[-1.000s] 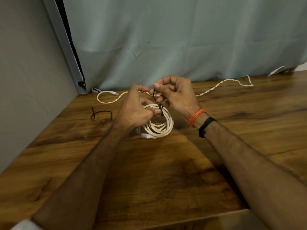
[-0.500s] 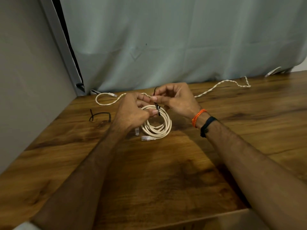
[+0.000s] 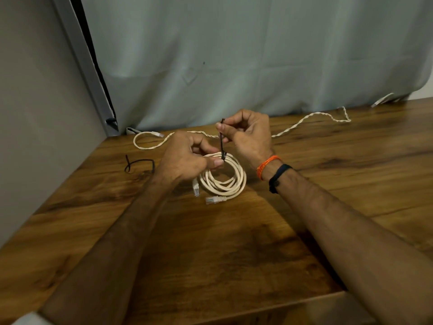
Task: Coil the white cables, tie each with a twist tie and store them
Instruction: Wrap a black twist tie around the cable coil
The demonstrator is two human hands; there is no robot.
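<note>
Both forearms reach in from the near edge of the wooden worktop (image 3: pixel 234 266) and meet over its middle. The left hand (image 3: pixel 185 158) is curled palm-down, fingers closed on the left rim of the coil (image 3: pixel 225 178), its thumb lying flat along the upper strands. The right hand (image 3: pixel 248 134) is raised a little higher and farther back, wrist bent, with an orange thread (image 3: pixel 267 164) and a dark band (image 3: pixel 278 175) around it. Its thumb and forefinger are pinched shut on the upper end of a black tie (image 3: pixel 222 141), the other fingers folded into the palm.

The tie runs almost straight down from that pinch to the top of the coil, where it wraps the strands just beside the left thumb. The coil is a round bundle of several white loops lying on the worktop below and between the hands; the left hand covers its left edge, while the right hand is clear of it and touches only the tie. Two clear plugs (image 3: pixel 214 199) stick out at the coil's near-left side, one under the left wrist.

Behind the hands, a second cable (image 3: pixel 304 119), twisted and uncoiled, stretches across the worktop along the curtain (image 3: pixel 257 55). A spare tie (image 3: pixel 140 164) lies bent on the worktop left of the left hand, apart from it.
</note>
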